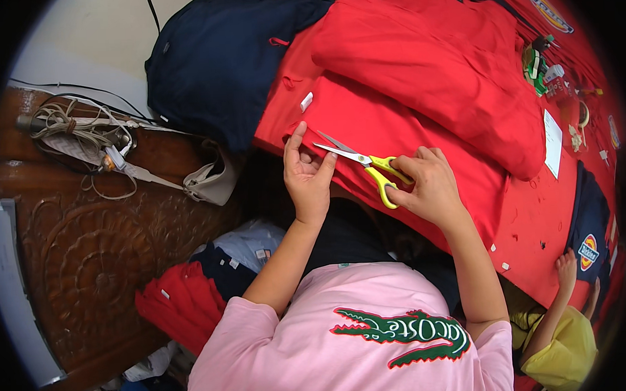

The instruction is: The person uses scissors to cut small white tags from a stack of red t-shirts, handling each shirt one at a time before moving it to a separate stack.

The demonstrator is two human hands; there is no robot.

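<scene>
My right hand (433,184) grips yellow-green-handled scissors (381,172), with fingers and thumb in the loops. The silver blades stand apart and point left over the edge of a red garment (400,134) on the table. Beside the blade tips is my left hand (309,182), at that garment's near corner. Its thumb and fingers are spread, the thumb close to the lower blade; whether a loose thread is between them cannot be made out. A small white label (306,101) shows on the red cloth just beyond my left fingertips.
Dark navy garments (212,61) lie at the far left of the red-covered table (524,219). Left, a carved wooden panel (102,265) bears a coil of cord (69,125). Folded clothes (182,293) are below. A person in yellow (566,348) is at right, hand on navy cloth (586,231).
</scene>
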